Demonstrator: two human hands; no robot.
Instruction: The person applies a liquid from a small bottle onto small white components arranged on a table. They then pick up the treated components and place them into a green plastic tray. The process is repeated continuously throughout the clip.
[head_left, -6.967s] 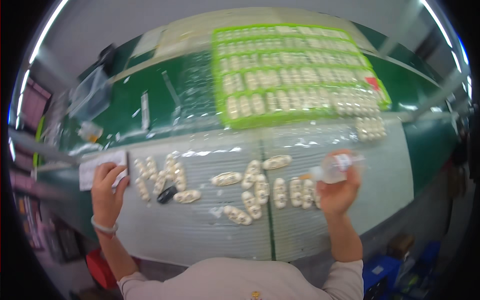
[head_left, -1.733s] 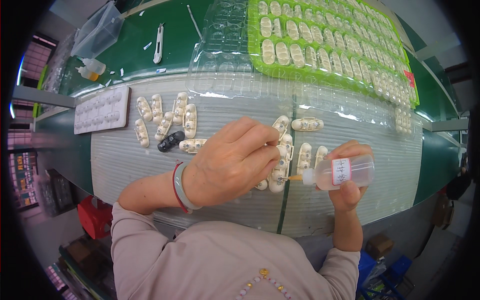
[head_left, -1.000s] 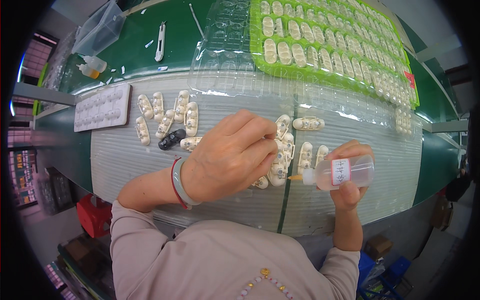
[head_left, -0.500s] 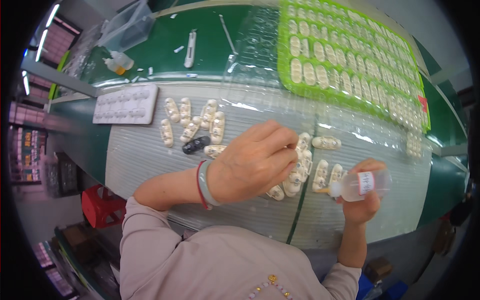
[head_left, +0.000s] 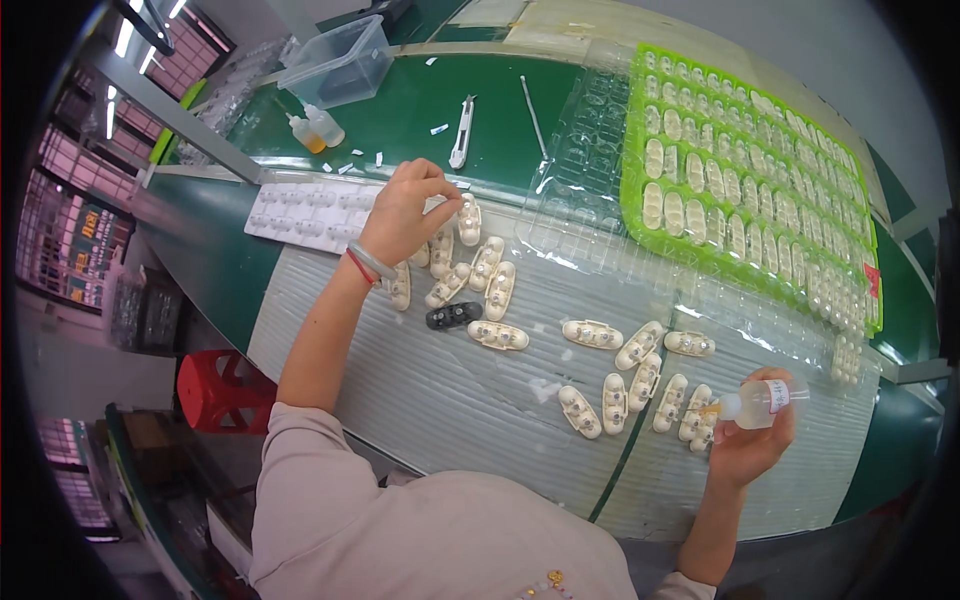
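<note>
My left hand [head_left: 408,215] reaches to the far left of the work mat. Its thumb and forefinger are pinched at the upper end of a cream oval piece [head_left: 470,221] with shiny round inserts. Around and below it lie several like pieces and one black oval piece [head_left: 453,316]; my hand partly covers some. My right hand [head_left: 752,448] is wrapped round a clear squeeze bottle [head_left: 765,404] with a white label, lying nearly level. Its thin yellowish tip points left, over another cream piece [head_left: 696,420]. A loose group of cream pieces [head_left: 614,403] lies between the hands.
A green tray [head_left: 633,180] full of cream pieces under clear plastic stands at the back right. At the back left are a white moulded tray [head_left: 300,212], two small dropper bottles [head_left: 316,128], a clear bin [head_left: 345,65], a utility knife [head_left: 462,132] and a thin rod [head_left: 532,115].
My left hand has moved far left, from the right-hand pieces to the left group, where a cream piece now shows at its fingertips. My right hand keeps the bottle. The view has shifted.
</note>
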